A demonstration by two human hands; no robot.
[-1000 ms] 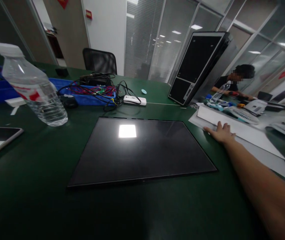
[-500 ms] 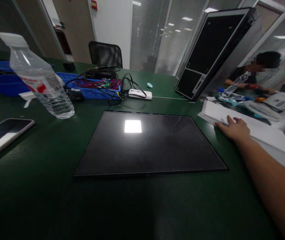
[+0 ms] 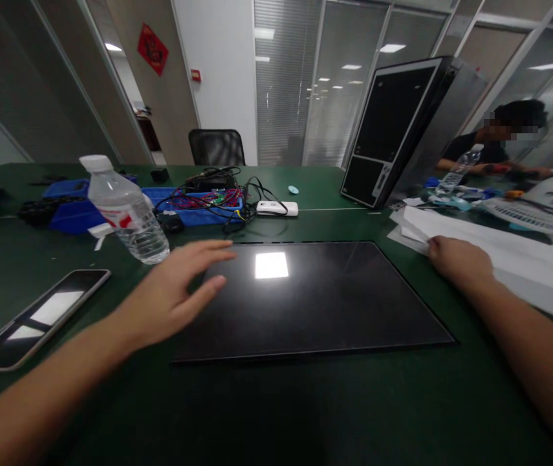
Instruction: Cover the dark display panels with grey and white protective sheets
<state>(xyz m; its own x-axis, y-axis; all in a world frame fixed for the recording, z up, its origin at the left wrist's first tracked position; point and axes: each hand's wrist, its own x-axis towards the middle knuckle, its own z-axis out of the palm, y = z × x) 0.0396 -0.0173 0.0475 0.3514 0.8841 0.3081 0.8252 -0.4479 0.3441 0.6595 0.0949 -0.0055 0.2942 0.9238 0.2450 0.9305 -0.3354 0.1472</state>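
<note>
A flat black screen panel (image 3: 325, 304) lies on the green table, a ceiling light mirrored in it. Over its left edge reaches my left hand (image 3: 179, 291), fingers apart and holding nothing. To the right of the panel, my right hand (image 3: 463, 262) pinches the near left edge of some white paper sheets (image 3: 509, 246). The top sheet is slightly lifted at that corner. My right fingertips are partly hidden behind the hand.
Left stand a water bottle (image 3: 128, 213) and a phone (image 3: 38, 317). Behind are a blue tray (image 3: 198, 213) of wires and a white power strip (image 3: 277, 208). A computer tower (image 3: 402, 129) stands back right; a person (image 3: 499, 142) sits beyond it.
My left hand has come into view from the left, over the panel. My right hand has closed from lying spread on the paper to gripping its edge. The view has tilted up.
</note>
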